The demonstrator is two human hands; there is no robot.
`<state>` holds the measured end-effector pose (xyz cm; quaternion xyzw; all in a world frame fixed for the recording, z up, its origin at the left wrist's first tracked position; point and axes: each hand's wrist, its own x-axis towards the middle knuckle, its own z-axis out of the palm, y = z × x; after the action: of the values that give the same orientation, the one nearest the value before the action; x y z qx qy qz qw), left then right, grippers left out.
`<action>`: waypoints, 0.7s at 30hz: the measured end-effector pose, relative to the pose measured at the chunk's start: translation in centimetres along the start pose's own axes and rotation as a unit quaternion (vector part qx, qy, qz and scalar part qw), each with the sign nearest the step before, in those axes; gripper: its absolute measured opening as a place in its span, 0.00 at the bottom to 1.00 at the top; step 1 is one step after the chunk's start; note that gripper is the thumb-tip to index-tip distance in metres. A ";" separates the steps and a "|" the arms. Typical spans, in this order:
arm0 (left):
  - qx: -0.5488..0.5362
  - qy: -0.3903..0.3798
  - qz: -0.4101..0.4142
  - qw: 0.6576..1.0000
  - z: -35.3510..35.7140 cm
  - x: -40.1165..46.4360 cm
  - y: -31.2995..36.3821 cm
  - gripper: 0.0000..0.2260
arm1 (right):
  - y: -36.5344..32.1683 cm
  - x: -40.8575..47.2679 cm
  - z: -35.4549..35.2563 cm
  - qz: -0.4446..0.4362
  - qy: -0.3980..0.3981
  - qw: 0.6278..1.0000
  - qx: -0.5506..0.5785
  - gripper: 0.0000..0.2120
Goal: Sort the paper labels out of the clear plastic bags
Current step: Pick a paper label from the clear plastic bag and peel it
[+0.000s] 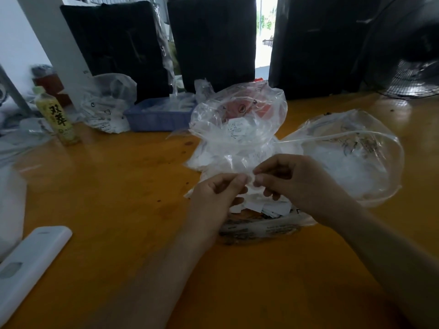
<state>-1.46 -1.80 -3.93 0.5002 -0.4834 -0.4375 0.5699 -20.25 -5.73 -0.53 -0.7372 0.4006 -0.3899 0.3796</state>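
Head view — small clear bag [250, 180] pinched between both hands' grip — left hand [216, 195], right hand [292, 179].

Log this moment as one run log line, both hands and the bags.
left hand: pinching small clear bag | right hand: pinching same bag | paper labels: heaped beneath hands | large clear bag: behind, on table

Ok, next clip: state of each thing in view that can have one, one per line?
left hand: pinching a small white piece together with the other hand.
right hand: pinching the same piece.
middle clear bag: crumpled, paper labels inside.
right clear bag: puffed up, lying on the table.
loose paper labels: heaped under the hands.
bottle: upright, capped.
blue tray: holding white pieces.
fan: running or not, cannot tell.
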 end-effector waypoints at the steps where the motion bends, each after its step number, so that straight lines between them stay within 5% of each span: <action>1: -0.005 0.004 -0.001 1.000 0.1 0.0 0.0 0.06 | 0.1 0.1 0.0 -0.003 0.018 1.000 -0.002 0.05; 7: -0.014 -0.038 -0.002 0.999 0.2 -0.1 0.4 0.20 | 0.2 0.0 0.1 -0.004 0.045 0.998 0.032 0.02; 13: -0.086 -0.013 -0.032 0.996 -0.2 0.0 0.9 0.04 | 0.3 -0.2 0.7 -0.007 0.023 0.998 -0.051 0.06; 21: -0.026 -0.069 -0.032 0.997 -0.2 -0.3 1.0 0.04 | 0.2 -0.1 0.7 -0.017 0.001 0.995 -0.099 0.13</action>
<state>-1.26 -1.35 -2.95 0.4691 -0.4938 -0.5010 0.5340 -19.77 -5.60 -1.03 -0.7774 0.4253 -0.3555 0.2971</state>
